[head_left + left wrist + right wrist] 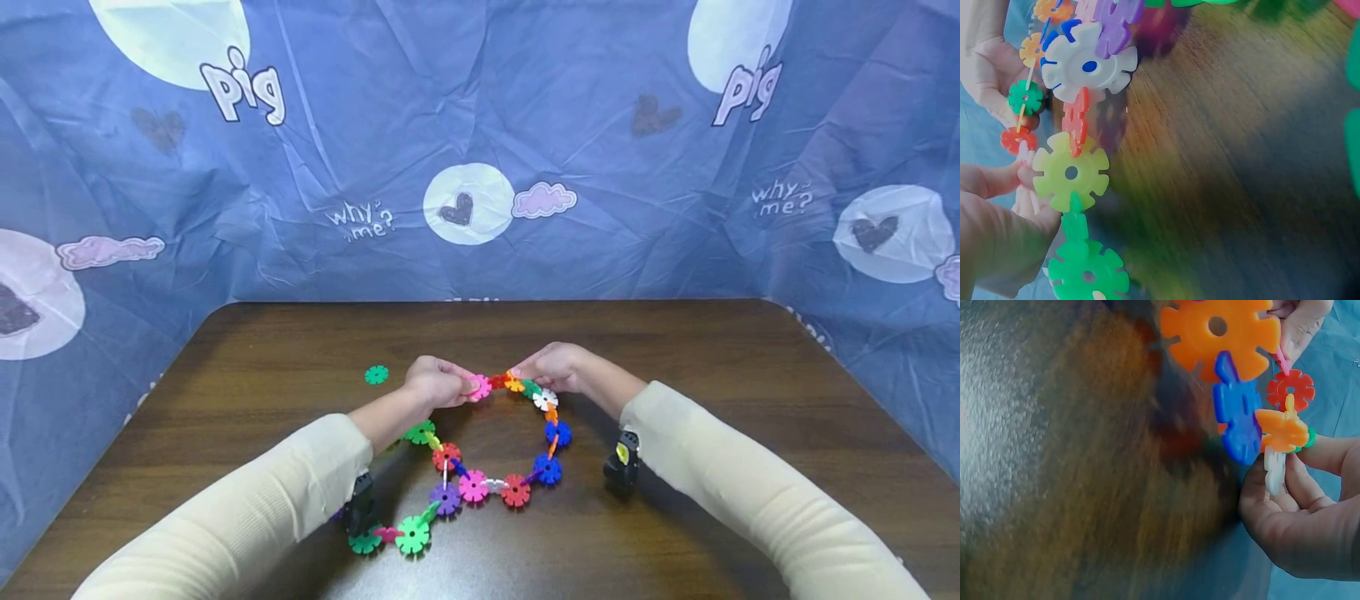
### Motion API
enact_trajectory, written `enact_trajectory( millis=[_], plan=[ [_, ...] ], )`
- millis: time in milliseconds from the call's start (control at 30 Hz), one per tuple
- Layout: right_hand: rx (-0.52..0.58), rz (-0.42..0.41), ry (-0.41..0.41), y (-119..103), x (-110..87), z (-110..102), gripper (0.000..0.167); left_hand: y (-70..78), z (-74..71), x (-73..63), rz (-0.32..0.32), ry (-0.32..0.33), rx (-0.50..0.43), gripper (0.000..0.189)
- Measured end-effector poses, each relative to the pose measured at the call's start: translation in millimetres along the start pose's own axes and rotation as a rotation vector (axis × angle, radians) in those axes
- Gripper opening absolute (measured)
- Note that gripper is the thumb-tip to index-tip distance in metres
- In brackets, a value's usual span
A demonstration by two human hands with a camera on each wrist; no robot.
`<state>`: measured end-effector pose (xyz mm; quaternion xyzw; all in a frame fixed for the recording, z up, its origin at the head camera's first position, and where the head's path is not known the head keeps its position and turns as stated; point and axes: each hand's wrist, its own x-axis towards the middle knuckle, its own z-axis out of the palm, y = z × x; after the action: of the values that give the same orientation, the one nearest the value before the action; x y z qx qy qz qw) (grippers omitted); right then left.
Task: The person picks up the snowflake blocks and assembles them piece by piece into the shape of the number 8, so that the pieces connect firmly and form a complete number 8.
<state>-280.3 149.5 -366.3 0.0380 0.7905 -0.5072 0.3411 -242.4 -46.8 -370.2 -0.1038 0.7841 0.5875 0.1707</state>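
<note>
A chain of colourful notched plastic discs [516, 491] is linked in a ring, with a tail running toward the lower left. At the ring's far side my left hand [438, 383] pinches a pink disc [480, 388] between thumb and fingers. Beside it comes a red disc [499, 382]. My right hand [555, 367] grips the chain just right of that, its fingertips at an orange disc [514, 383] and a green disc [531, 389]. In the right wrist view a white disc [1275, 472] stands edge-on by the right fingers. Which disc they press is partly hidden.
A loose green disc [377, 375] lies on the brown wooden table [675, 517], left of the left hand. Black wrist devices [622, 467] hang below both sleeves. Behind the table is a blue printed cloth [480, 100]. The left forearm covers part of the chain's tail.
</note>
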Motion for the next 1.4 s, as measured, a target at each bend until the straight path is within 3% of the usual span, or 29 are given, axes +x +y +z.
enact_trajectory(
  millis=[133, 367, 467, 500, 600, 700, 733, 800, 967, 1033, 1400],
  plan=[
    [0.011, -0.02, 0.016, 3, -0.7, 2, 0.04, 2.2, 1.0, -1.1, 0.015, 0.01, 0.046, 0.012],
    [0.074, -0.057, 0.028, 5, -1.4, 3, 0.041, 13.6, 3.4, -0.1, 0.005, -0.003, 0.044, 0.011],
    [0.106, -0.051, 0.005, 29, 44.3, -13, 0.037, 18.2, 5.0, 0.6, -0.004, 0.008, 0.091, 0.016],
    [0.109, -0.064, -0.004, 31, 46.6, -13, 0.035, 18.9, 5.4, 0.3, -0.001, 0.024, 0.13, 0.016],
    [0.115, -0.078, -0.033, 62, 101.5, -32, 0.033, 19.5, 7.5, -0.8, -0.005, 0.067, 0.202, 0.014],
    [0.112, -0.094, -0.046, 66, 110.0, -34, 0.035, 18.0, 8.9, -0.7, -0.01, 0.099, 0.253, 0.012],
    [0.109, -0.088, -0.057, 72, 122.7, -41, 0.036, 17.9, 8.9, -0.9, -0.012, 0.098, 0.247, 0.012],
    [0.094, -0.087, -0.049, 61, 102.6, -35, 0.037, 17.4, 8.0, -1.3, -0.013, 0.089, 0.237, 0.012],
    [0.028, -0.048, 0.064, 19, 24.2, -5, 0.037, 14.7, 4.0, -2.6, -0.021, 0.037, 0.144, 0.012],
    [0.021, -0.033, 0.081, 10, 7.9, 2, 0.037, 13.1, 2.5, -2.1, -0.024, 0.01, 0.099, 0.012],
    [0.004, -0.021, 0.075, 4, -5.8, 4, 0.037, 11.8, -9.5, 4.7, -0.049, -0.085, -0.012, 0.023]
  ],
)
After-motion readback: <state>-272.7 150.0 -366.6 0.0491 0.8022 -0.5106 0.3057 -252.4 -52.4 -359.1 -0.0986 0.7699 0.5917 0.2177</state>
